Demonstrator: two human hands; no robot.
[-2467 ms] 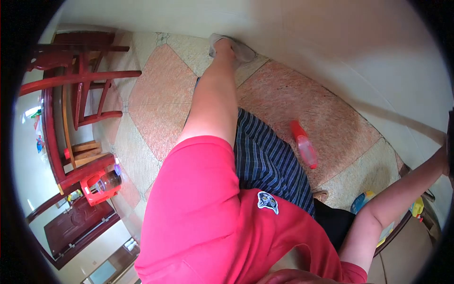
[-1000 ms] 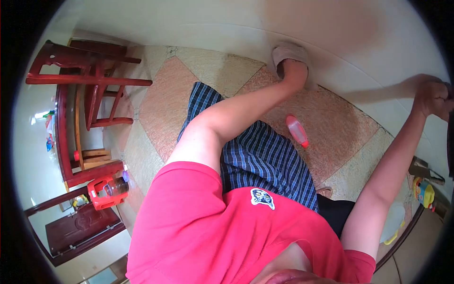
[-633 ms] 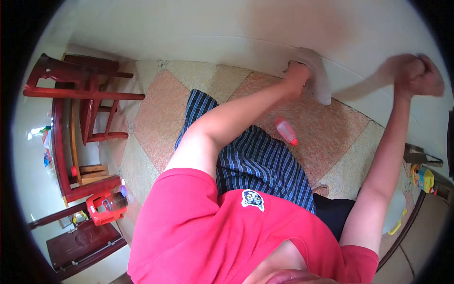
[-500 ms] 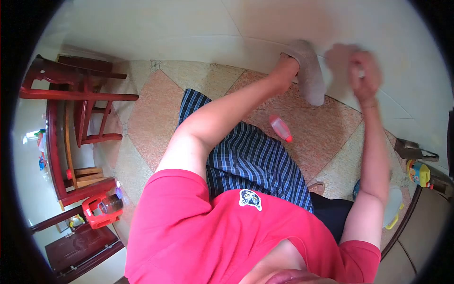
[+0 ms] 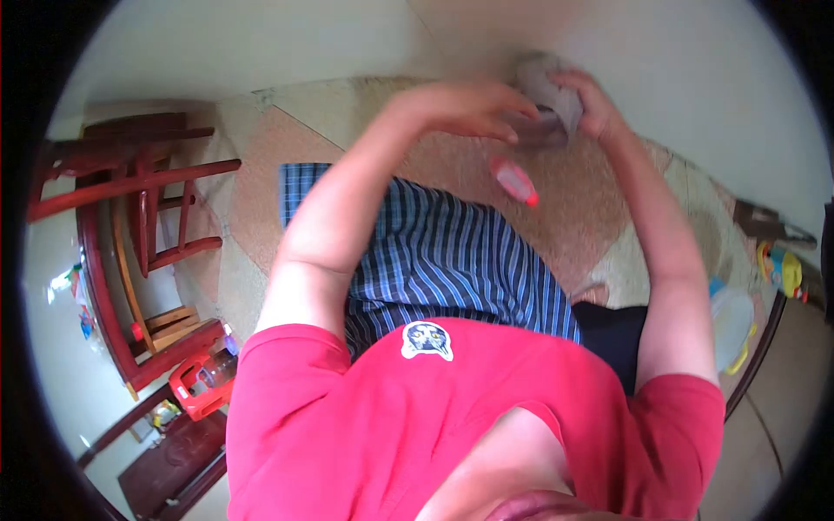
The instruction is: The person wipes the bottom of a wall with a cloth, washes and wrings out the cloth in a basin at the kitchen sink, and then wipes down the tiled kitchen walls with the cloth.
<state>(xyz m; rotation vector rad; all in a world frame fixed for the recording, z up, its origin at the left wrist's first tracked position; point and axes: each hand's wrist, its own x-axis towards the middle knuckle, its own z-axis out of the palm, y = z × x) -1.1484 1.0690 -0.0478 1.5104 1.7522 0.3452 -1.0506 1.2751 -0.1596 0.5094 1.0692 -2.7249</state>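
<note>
A grey cloth [image 5: 549, 91] is bunched up near the foot of the pale wall. My right hand [image 5: 593, 104] grips its right side with bent fingers. To the left of the cloth is my left hand [image 5: 473, 108], slightly blurred, its fingers stretched apart toward the cloth's dark, shadowed lower part. Whether those fingertips touch the cloth I cannot tell. Below the hands, a small see-through bottle with a red cap [image 5: 517, 182] lies on the tiled floor [image 5: 573, 221].
The pale wall [image 5: 347, 43] runs along the top. Dark red wooden chairs [image 5: 165, 187] stand at left, beside a red plastic container [image 5: 198, 382]. A yellow bottle [image 5: 782, 267] and a whitish basin [image 5: 734, 326] are at right. Blue striped cloth [image 5: 452, 260] covers my lap.
My right hand has come left from the wall and taken hold of the grey cloth. My left hand, which was under the cloth, is now out of it and farther left.
</note>
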